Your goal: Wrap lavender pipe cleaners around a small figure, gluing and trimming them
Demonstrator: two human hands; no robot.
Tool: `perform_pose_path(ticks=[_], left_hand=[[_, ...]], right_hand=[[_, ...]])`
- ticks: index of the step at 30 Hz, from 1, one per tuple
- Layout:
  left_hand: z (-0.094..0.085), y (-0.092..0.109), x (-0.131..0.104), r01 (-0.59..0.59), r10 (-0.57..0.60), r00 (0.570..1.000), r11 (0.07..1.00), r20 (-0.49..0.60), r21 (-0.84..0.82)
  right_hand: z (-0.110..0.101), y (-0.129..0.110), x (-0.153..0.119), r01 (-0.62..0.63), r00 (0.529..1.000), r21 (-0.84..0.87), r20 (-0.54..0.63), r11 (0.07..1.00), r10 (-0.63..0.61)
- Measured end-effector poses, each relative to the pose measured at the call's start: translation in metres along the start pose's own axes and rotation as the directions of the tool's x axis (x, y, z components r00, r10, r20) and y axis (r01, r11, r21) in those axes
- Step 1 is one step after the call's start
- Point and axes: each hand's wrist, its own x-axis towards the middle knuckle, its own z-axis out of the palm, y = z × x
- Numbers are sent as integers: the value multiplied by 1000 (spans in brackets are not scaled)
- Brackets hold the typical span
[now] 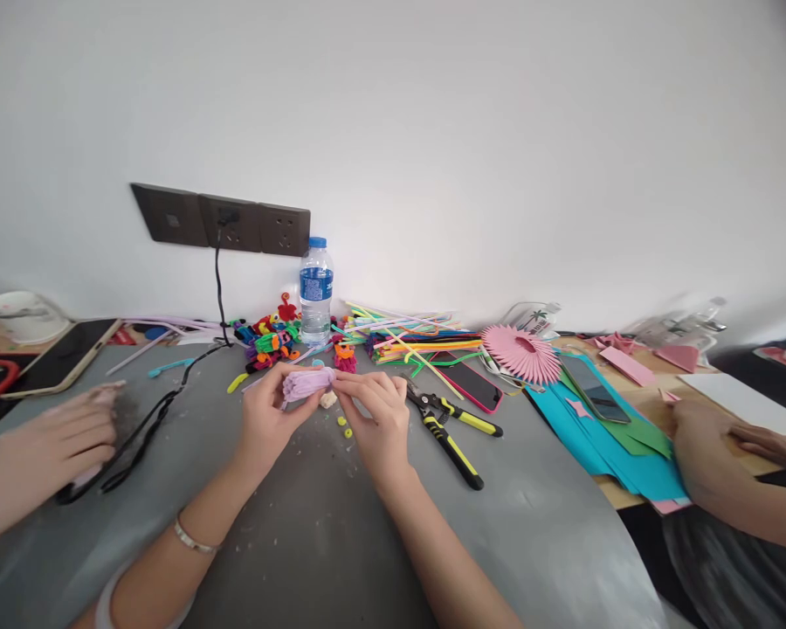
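A lilac bundle of what looks like looped pipe cleaners (306, 384) is held up above the grey table. My left hand (265, 418) is closed round its left side, thumb below and fingers behind. At the bundle's right end, the fingertips of my right hand (378, 421) pinch it; the exact spot they grip is partly hidden. Just under the hands lie small yellow-green bits (344, 426) and a cream-coloured lump (328, 399). Close to my right hand rest pliers with black and yellow handles (455, 441), their jaws near my fingers.
Behind my hands stand a water bottle (316, 293), colourful pipe-cleaner figures (272, 342) and a pile of pipe cleaners (425, 341). A pink-rimmed phone (472, 384) lies rightward. Other people's hands are at left (72, 437) and right (707, 445). A black cable (163, 406) crosses the left side.
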Motion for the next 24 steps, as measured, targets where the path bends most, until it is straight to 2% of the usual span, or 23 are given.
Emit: perform_pose_path(ticks=[18, 24], left_hand=[[3, -1, 0, 51, -52, 998, 998, -31, -33], [3, -5, -1, 25, -25, 999, 1000, -24, -18]], right_hand=[[4, 0, -3, -39, 999, -29, -35, 999, 38], [5, 1, -5, -45, 999, -22, -27, 999, 44]])
